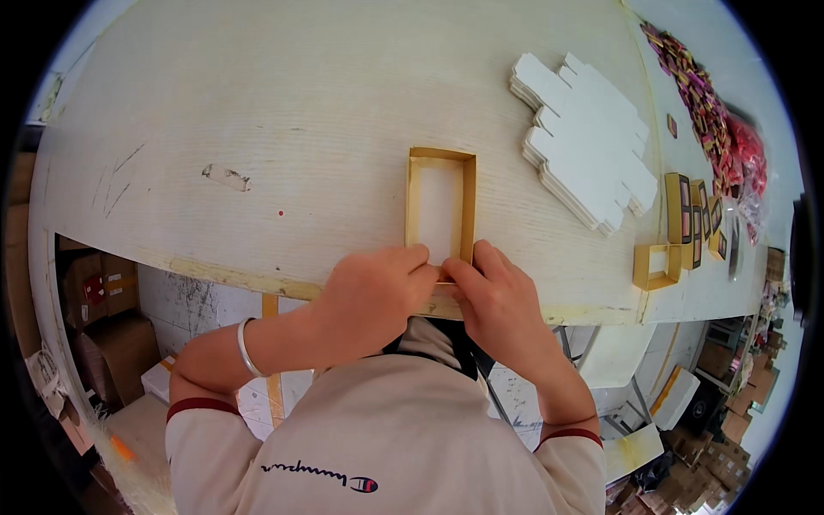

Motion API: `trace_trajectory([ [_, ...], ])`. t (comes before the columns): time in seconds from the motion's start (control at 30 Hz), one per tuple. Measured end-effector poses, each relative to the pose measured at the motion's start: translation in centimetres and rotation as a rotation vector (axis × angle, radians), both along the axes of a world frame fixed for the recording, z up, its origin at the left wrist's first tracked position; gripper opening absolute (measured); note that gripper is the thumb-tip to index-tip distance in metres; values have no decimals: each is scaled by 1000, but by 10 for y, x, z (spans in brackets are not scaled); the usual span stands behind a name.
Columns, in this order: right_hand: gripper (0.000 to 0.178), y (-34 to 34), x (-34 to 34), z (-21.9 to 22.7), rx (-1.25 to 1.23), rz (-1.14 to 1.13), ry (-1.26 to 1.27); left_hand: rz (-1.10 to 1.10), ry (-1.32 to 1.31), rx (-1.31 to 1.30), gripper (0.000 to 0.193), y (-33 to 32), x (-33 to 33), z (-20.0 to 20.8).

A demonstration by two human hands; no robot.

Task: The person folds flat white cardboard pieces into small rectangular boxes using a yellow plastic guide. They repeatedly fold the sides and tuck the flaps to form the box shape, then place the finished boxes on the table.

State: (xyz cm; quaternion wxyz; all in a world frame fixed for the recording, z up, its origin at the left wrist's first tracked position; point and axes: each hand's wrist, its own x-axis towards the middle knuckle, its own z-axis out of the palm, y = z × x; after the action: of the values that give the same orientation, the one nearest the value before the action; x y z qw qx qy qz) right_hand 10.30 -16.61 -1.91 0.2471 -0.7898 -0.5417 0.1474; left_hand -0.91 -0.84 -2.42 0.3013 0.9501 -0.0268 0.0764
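A shallow, open gold cardboard box [469, 202] with a white inside floor lies lengthwise on the pale table, close to its front edge. My left hand [382, 279] pinches the near left corner of the box, its fingers curled in. At the near right corner, my right hand [498, 296] has its thumb and fingers closed on the box wall. Both hands nearly meet at the near end, and they hide most of that end wall. To the right of the box rests a stack of flat white die-cut cardboard blanks [592, 137].
Several gold boxes with dark-edged windows [681, 215] stand at the right, beside an open gold box [644, 268]. Farther back are a heap of small purple-and-gold pieces [695, 81] and a red plastic bag [748, 159]. Brown cartons [112, 287] sit below the table at left.
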Motion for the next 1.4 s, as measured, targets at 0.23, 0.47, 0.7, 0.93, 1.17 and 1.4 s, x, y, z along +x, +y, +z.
trace_trajectory([
  [0.23,22,-1,-4,-9,65,-7,21,94,-14,-71,18,-8,-13,0],
  [0.47,27,-2,-15,-19,212,-31,-133,27,-97,83,27,7,-9,1],
  [0.7,31,-12,-9,-20,428,-151,-483,222,-201,-737,59,-3,-27,11],
  [0.93,40,5,-17,-4,553,-222,-311,180,-108,-1214,70,-21,-6,-1],
  [1.17,42,7,-23,4,538,-137,168,75,-351,-965,66,-31,-6,-3],
  [1.4,34,15,-24,8,530,-165,107,147,-422,-1080,63,-37,-5,-15],
])
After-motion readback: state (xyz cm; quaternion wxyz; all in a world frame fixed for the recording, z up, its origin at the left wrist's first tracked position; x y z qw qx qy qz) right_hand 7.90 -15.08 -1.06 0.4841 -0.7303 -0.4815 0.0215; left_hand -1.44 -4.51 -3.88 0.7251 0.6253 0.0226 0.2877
